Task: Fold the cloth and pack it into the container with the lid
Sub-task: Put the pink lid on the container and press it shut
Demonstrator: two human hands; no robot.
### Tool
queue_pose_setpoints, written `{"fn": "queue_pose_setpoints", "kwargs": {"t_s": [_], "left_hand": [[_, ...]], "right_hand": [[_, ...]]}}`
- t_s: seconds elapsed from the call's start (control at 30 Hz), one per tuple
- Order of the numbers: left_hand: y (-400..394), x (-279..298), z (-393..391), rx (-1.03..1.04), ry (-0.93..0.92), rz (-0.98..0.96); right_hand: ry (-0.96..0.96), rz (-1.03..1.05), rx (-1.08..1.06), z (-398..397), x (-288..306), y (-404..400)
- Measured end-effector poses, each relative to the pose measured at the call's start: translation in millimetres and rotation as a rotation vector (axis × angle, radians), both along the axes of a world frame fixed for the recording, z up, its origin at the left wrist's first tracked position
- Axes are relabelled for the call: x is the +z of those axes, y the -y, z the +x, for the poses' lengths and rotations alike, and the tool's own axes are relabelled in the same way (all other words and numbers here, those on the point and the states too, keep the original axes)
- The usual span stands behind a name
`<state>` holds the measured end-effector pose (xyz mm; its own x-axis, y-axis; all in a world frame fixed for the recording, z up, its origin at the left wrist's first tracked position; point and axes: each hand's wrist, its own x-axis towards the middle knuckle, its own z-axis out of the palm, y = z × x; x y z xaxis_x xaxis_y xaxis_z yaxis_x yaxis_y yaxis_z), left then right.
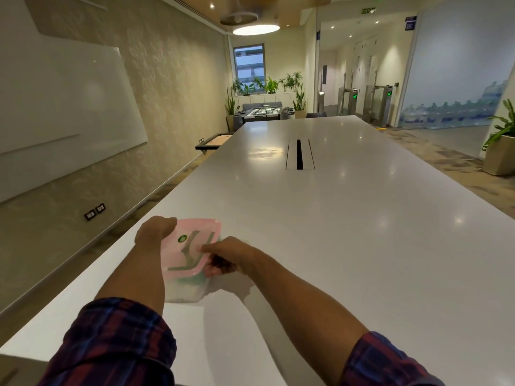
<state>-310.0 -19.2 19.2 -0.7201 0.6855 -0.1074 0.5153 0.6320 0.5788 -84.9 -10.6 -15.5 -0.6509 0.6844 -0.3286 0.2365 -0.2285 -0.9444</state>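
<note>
container (pixel 184 288) – pink lid (pixel 192 246) between hands | left hand (pixel 154 234) clamped on far corner, right hand (pixel 225 257) pinching near edge | light, stiff, slick plastic – grip rims

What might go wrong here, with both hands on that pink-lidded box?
1. The container sits near the left edge of the table; a hard push might slide it off.
2. The right hand has fingers at the rim of the lid, so they might get pinched as it shuts.
3. The left hand holds only the far corner, so the lid might seat unevenly.
</note>
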Motion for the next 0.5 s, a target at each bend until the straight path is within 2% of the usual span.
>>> {"fn": "queue_pose_setpoints", "kwargs": {"t_s": [0.13,0.37,0.5], "left_hand": [[-8,12,11,-0.018,0.013,0.11],[-46,-15,-1,-0.096,0.46,0.318],[-38,5,55,-0.174,0.587,0.369]], "right_hand": [[-0.019,0.036,-0.149,3,11,-18],[0.005,0.164,-0.338,28,19,-62],[0.021,0.175,-0.425,40,15,-88]]}}
